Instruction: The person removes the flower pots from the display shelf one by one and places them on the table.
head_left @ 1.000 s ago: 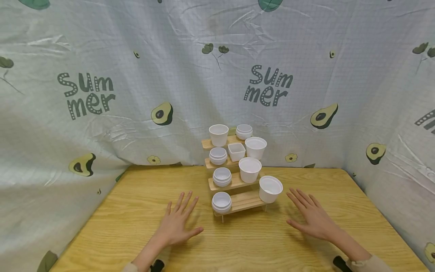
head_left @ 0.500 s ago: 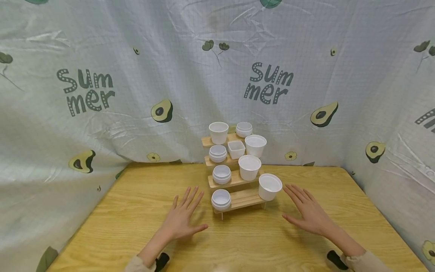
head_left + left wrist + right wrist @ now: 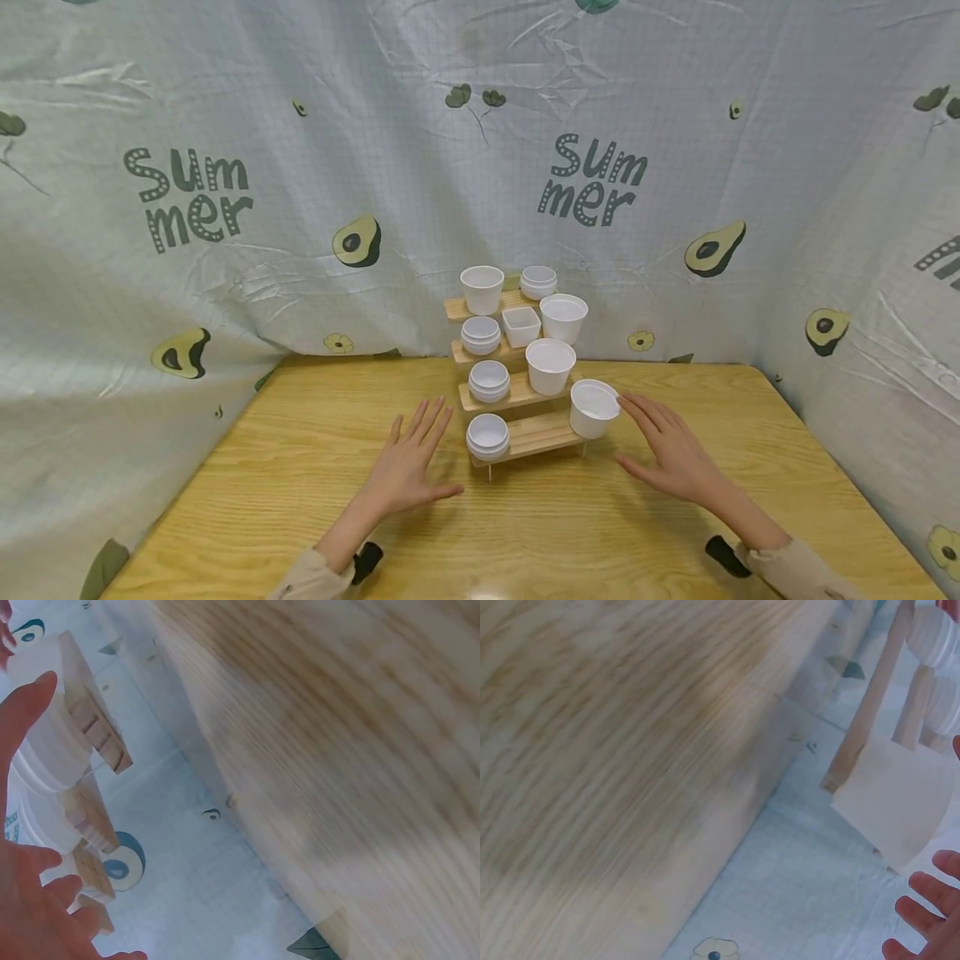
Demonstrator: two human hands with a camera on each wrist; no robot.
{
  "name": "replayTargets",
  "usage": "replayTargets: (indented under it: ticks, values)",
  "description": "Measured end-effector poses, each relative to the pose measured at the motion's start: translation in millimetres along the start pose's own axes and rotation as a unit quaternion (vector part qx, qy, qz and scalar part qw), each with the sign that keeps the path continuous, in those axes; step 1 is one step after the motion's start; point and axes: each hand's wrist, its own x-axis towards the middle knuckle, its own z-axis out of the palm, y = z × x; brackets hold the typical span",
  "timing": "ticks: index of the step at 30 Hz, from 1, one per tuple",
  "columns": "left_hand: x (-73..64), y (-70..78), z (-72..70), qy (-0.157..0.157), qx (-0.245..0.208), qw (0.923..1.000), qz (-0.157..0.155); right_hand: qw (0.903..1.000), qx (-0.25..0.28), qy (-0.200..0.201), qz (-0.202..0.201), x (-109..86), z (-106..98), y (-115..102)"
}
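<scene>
A stepped wooden rack (image 3: pixel 540 432) with several tiers stands on the table, bearing white cups and bowls. On its lowest tier sit a small round bowl (image 3: pixel 487 439) at the left and a larger flared cup (image 3: pixel 592 412) at the right. My left hand (image 3: pixel 403 471), fingers straight and spread, is left of the small bowl and holds nothing. At the other side, my right hand (image 3: pixel 671 454) has its straight fingertips right at the rim of the flared cup. The right wrist view shows this hand's fingers (image 3: pixel 922 915) beside the white cup (image 3: pixel 896 802).
Higher tiers carry a square white bowl (image 3: pixel 521 327), a tall cup (image 3: pixel 482 290) and several other round ones. The wooden table (image 3: pixel 315 433) ends at a printed cloth (image 3: pixel 420 183) hanging close behind the rack. Dark straps (image 3: pixel 367 562) are at both wrists.
Both hands have moved inward and forward to the rack, the right from well beside the flared cup to its rim. The cups have kept their places. The head view has tilted slightly down.
</scene>
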Motion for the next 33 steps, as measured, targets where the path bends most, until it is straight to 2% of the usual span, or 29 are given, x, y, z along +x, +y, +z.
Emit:
replayTargets:
  ticks: [5, 13, 18, 25, 33]
  values:
    - [7.5, 1.1, 1.4, 0.021, 0.011, 0.9996, 0.013, 0.9999, 0.002, 0.007, -0.011, 6.8, 0, -1]
    - [17.0, 1.0, 6.5, 0.043, -0.001, 0.9987, 0.026, 0.9999, 0.003, -0.003, -0.012, 16.1, 2, -4]
    - [22.0, 1.7, 8.6, 0.042, -0.003, 0.9988, 0.027, 0.9999, -0.001, 0.001, -0.014, 22.4, 4, -5]
    - [29.0, 2.9, 11.7, 0.042, 0.021, 0.9986, 0.025, 0.9998, 0.000, 0.005, -0.017, 33.0, 8, -9]
    - [35.4, 5.5, 13.9, 0.014, 0.020, 0.9997, 0.003, 1.0000, -0.001, -0.006, 0.006, 44.5, 15, -13]
